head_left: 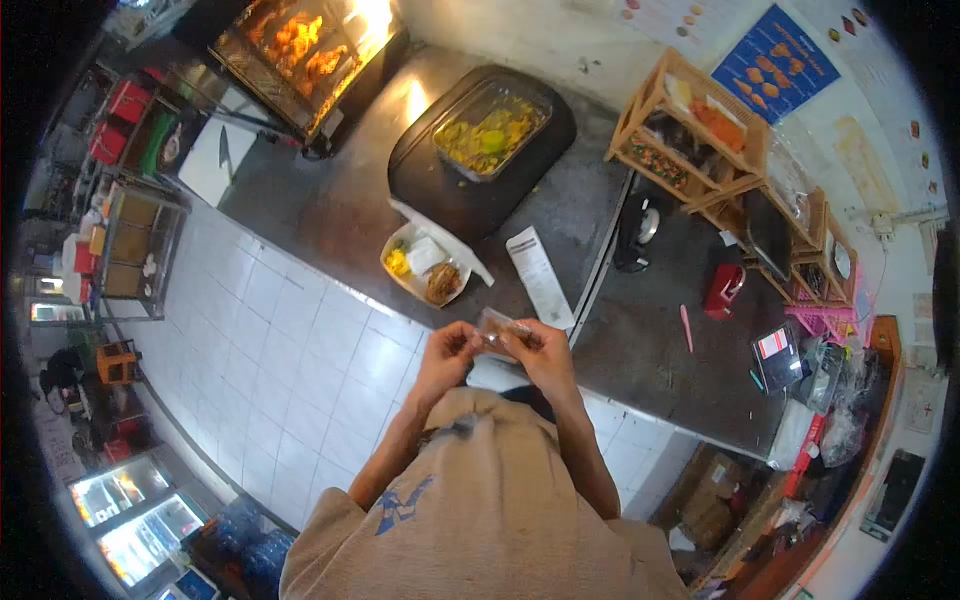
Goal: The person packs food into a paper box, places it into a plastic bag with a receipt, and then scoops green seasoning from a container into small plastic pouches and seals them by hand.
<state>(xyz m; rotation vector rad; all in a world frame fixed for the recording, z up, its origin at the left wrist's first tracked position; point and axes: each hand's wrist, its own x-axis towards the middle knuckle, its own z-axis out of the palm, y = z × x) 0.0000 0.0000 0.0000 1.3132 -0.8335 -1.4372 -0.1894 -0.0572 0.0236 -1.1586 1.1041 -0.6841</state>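
Between my two hands is a small clear plastic packet [497,328] with something brownish inside. My left hand [447,358] pinches its left side, and my right hand [543,356] grips its right side. Both are in front of my body at the counter's near edge. Just beyond them, an open takeaway box [466,247] holds white rice, something yellow and a browned piece of food. A printed paper slip [540,277] lies to the right of the box.
Behind the box, a rectangular tray of yellow-green food [493,132] sits on a black surface. A lit food display [305,60] stands back left, near a knife on a white board [222,160]. Wooden racks [690,130], a red object [724,291] and a phone [778,356] are on the right.
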